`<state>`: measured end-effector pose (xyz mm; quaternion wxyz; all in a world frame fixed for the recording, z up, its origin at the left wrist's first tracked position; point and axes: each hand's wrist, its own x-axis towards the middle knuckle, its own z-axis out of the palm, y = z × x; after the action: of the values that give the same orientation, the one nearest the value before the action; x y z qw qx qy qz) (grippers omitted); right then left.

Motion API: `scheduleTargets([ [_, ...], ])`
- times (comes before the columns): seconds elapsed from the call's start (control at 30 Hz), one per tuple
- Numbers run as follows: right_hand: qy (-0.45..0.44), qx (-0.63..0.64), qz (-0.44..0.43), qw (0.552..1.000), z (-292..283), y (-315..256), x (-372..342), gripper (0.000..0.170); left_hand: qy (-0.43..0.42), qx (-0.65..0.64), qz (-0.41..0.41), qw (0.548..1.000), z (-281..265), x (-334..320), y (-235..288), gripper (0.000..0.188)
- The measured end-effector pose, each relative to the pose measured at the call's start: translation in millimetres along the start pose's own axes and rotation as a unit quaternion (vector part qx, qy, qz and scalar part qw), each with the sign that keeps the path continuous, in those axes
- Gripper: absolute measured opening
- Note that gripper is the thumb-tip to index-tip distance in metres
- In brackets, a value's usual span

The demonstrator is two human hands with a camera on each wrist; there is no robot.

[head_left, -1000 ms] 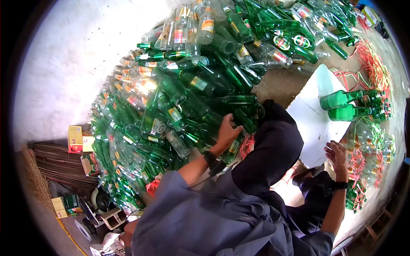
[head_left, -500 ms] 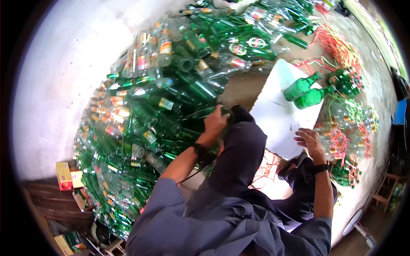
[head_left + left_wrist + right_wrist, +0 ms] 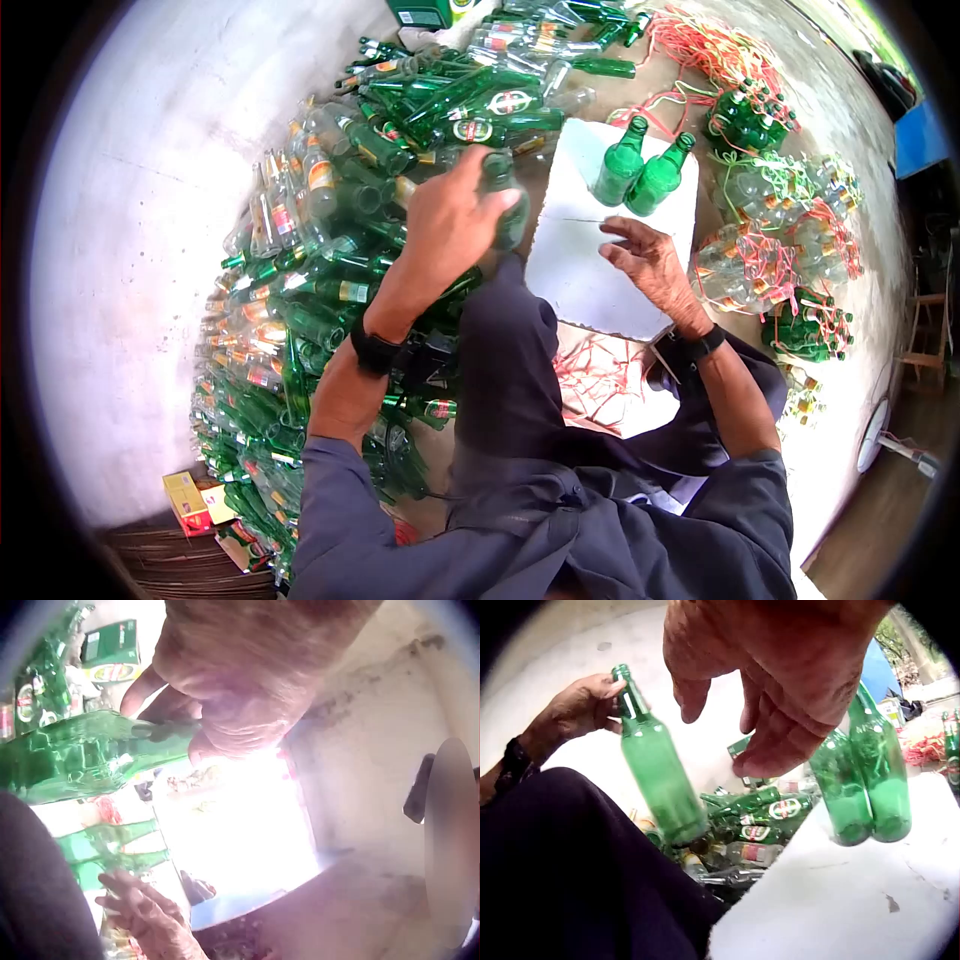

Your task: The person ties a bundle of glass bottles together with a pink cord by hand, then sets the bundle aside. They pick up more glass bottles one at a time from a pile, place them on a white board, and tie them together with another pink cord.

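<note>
Your left hand [image 3: 445, 225] pinches the green glass bottle [image 3: 508, 215] by its neck, off the white board's left edge. Hold that pinch firm, let the base hang low, and ease it across gently so glass doesn't knock glass. Your right hand [image 3: 650, 265] is loose, holding 0 bottles, over the white board [image 3: 590, 285]. Mind the 2 upright green bottles [image 3: 657, 182] at the far end; the nearer stretch gives more room, with your knee [image 3: 505, 315] close by its left edge.

Pale wall [image 3: 130, 250], yellow box [image 3: 185, 499], brown sticks [image 3: 185, 560]
</note>
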<state>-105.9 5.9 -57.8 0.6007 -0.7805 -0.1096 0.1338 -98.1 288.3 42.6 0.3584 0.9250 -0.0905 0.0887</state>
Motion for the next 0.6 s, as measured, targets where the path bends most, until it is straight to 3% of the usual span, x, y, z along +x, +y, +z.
scheduleTargets([
  [0.03,0.020,-0.031,-0.052,0.998,5.7,-7.1,1.2,0.052,-0.012,-0.015,0.015,1.000,4.9,5.4,14.1,0.029],
  [0.07,0.025,-0.031,-0.052,0.998,10.2,-9.7,2.3,0.052,0.001,0.010,0.052,0.999,12.7,9.6,28.8,0.031],
  [0.13,0.120,-0.147,-0.199,0.961,15.2,-11.4,2.8,0.071,-0.016,0.015,0.096,0.995,33.4,18.4,46.0,0.036],
  [0.17,0.123,-0.149,-0.199,0.961,15.8,-12.7,1.9,0.071,-0.018,0.011,0.120,0.993,46.1,21.5,52.1,0.038],
  [0.2,0.129,-0.159,-0.150,0.967,16.0,-13.8,0.7,0.078,-0.076,0.006,0.083,0.994,48.1,22.5,68.2,0.043],
  [0.23,0.134,-0.168,-0.101,0.971,14.4,-13.3,-1.1,0.086,-0.088,-0.019,0.099,0.991,59.7,24.1,75.3,0.046],
  [0.37,0.166,-0.233,-0.062,0.956,1.2,-4.7,-5.5,0.078,-0.098,-0.022,0.117,0.988,78.1,26.6,90.0,0.044],
  [0.43,0.176,-0.210,-0.060,0.960,-3.7,-1.9,-8.3,0.077,-0.157,-0.101,0.178,0.966,72.1,34.5,87.4,0.033],
  [0.47,0.193,-0.242,-0.035,0.950,-7.8,11.4,-8.8,0.076,-0.201,-0.080,0.155,0.964,61.7,35.8,80.9,0.025],
  [0.5,0.210,-0.273,-0.010,0.939,-12.5,25.3,-9.4,0.075,-0.198,-0.146,0.184,0.952,61.3,39.0,60.2,0.024],
  [0.53,0.229,-0.280,-0.024,0.932,-18.9,33.9,-10.1,0.073,-0.206,-0.133,0.162,0.956,47.0,38.6,50.7,0.024],
  [0.6,0.256,-0.257,0.035,0.931,-31.5,54.8,-7.2,0.071,-0.204,-0.169,0.077,0.961,26.7,33.5,19.4,0.026],
])
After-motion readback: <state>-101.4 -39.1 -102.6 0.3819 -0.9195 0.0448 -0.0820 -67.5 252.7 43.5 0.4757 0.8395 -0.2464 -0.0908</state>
